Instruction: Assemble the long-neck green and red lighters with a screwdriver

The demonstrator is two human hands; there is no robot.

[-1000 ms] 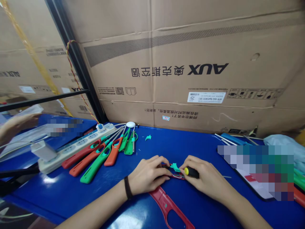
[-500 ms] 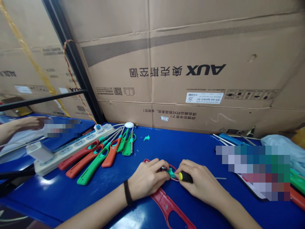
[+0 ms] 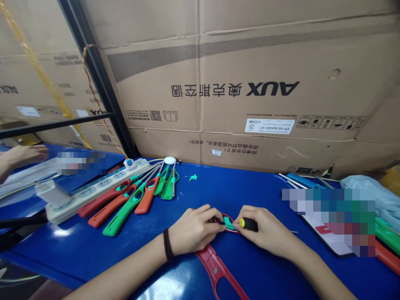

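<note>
My left hand (image 3: 200, 227) is closed round a red lighter casing (image 3: 229, 216), whose inside faces up. In its trigger opening sits a teal plastic piece (image 3: 230, 223). My right hand (image 3: 265, 231) grips a screwdriver (image 3: 249, 224) with a black and yellow handle. The right fingertips are at the teal piece, and the screwdriver's shaft is hidden. Another red casing half (image 3: 215, 268) lies on the table, partly under my left hand.
Several lighters (image 3: 126, 210) in red, orange and green lie at left beside a white power strip (image 3: 65, 208). A loose teal piece (image 3: 193, 178) is farther back. At right lie a blurred board and a plastic bag (image 3: 359, 189). Another person's hand (image 3: 29, 156) shows far left.
Both my hands and the casing have shifted slightly right in view, with the same grips. The other person's hand at far left has drawn back leftward.
</note>
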